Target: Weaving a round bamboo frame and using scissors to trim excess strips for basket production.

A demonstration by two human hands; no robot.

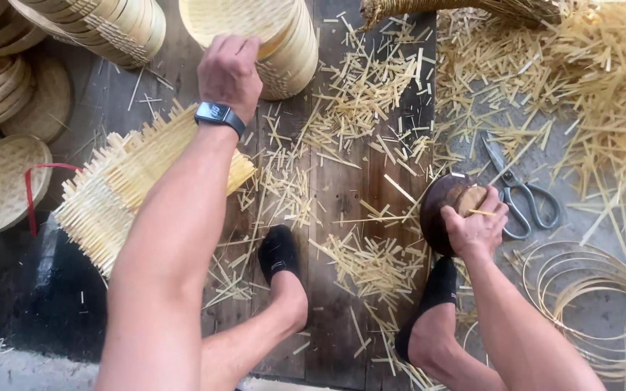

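The left hand [230, 72] is reaching far, fingers curled over the rim of a stack of woven trays [269, 43] lying on its side at the far edge. The right hand [478, 226] is gripping a dark round block [440, 206] near the right foot [429, 304]. Scissors [523, 199] are lying just right of it, with bamboo hoops [595, 304] nearer. A square woven mat [124, 188] is lying under the left forearm, and strip offcuts [371, 261] are littering the boards.
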